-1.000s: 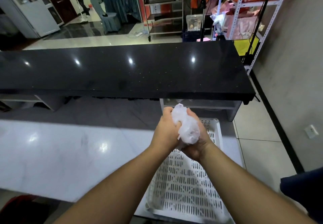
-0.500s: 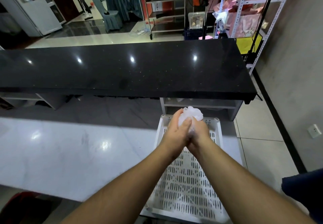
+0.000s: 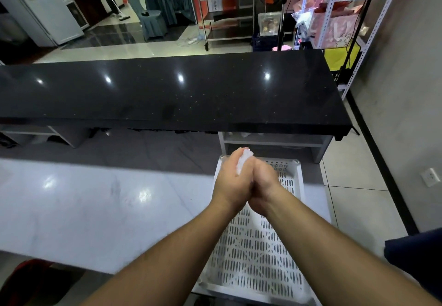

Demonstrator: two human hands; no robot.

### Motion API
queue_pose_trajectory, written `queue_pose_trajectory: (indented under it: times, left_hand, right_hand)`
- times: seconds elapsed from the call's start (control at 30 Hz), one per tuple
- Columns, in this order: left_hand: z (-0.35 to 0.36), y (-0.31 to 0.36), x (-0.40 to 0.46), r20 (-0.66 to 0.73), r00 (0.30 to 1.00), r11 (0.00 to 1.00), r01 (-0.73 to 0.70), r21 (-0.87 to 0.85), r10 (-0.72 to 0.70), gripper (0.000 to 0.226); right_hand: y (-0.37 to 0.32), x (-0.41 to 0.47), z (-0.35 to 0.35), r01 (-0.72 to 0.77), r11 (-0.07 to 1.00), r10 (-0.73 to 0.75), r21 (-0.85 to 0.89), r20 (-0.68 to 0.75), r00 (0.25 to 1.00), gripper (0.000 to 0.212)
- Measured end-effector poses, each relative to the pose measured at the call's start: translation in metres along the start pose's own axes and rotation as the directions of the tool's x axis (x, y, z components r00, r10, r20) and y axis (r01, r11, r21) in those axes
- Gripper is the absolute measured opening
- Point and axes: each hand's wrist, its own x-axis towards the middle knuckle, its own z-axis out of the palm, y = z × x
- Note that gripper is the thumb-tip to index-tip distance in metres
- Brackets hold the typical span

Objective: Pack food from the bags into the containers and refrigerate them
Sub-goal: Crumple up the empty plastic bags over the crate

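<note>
Over the white tray (image 3: 258,255), both hands pressed together, palm to palm, wrists nearly touching. Left hand (image 3: 233,181) curled around a crumpled white bag (image 3: 243,161); right hand (image 3: 265,183) closed against it from the other side. Fingers of both folded tight, no gap visible between the palms. Bag squeezed into a small wad, only its top poking out above the left fingers (image 3: 235,156), most of it hidden inside the grip. Cannot tell whether anything is inside the bag.

Tray slotted, plastic, lying flat on the pale counter (image 3: 95,210) at its right end, long side running away from the body, its near edge at the counter's front. Nothing seen lying in the tray. Forearms bare, stretched forward from the bottom of the view, crossing above the tray's near half.

Beyond the pale counter, a raised black counter (image 3: 167,95), glossy, with ceiling lights reflected as bright spots. Under its right end, a grey shelf (image 3: 275,142). Further back on the right, a white metal rack (image 3: 334,18) with pink and orange bags. Against the back, a steel trolley (image 3: 227,14). To the right, grey wall with a socket (image 3: 430,176) low down. No food containers or refrigerator in view.
</note>
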Motion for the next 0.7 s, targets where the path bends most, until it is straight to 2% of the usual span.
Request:
queue_pose_trajectory:
  times: [0.1,0.17,0.27,0.37,0.47,0.6,0.63,0.7]
  left_hand:
    - [-0.006,0.005,0.011,-0.111,0.993,0.990,-0.013,0.137,0.029,0.015]
    - [-0.016,0.004,0.018,-0.144,0.990,0.987,0.026,0.161,-0.002,0.019]
    - [-0.035,-0.003,0.022,-0.180,0.978,0.976,0.135,0.170,-0.104,0.026]
    - [-0.058,-0.014,0.020,-0.209,0.960,0.971,0.214,0.107,-0.189,0.028]
    - [-0.086,-0.022,0.013,-0.258,0.929,0.964,0.256,-0.073,-0.266,0.023]
    - [-0.120,-0.022,-0.001,-0.271,0.874,0.890,0.305,-0.340,-0.404,0.023]
    - [-0.128,-0.025,-0.004,-0.287,0.873,0.894,0.292,-0.339,-0.394,0.024]
    - [-0.145,-0.035,-0.015,-0.320,0.901,0.949,0.237,-0.206,-0.294,0.023]
  right_hand:
    - [0.002,-0.003,-0.001,-0.076,0.991,0.064,0.114,0.110,0.992,0.038]
    - [0.005,-0.004,0.002,-0.153,0.977,0.124,0.147,0.188,0.974,0.053]
    - [0.017,-0.011,0.010,-0.184,0.983,0.173,0.024,0.243,0.955,0.065]
    - [0.028,-0.008,0.009,-0.203,0.979,0.198,0.004,0.209,0.958,0.060]
    - [0.036,-0.003,0.006,-0.222,0.975,0.224,-0.027,0.100,0.970,0.046]
    - [0.067,-0.014,0.038,-0.240,0.956,0.256,-0.169,0.079,0.964,0.053]
    - [0.076,-0.020,0.053,-0.270,0.951,0.288,-0.151,0.113,0.951,0.058]
    - [0.089,-0.034,0.088,-0.350,0.935,0.354,-0.059,0.232,0.906,0.069]
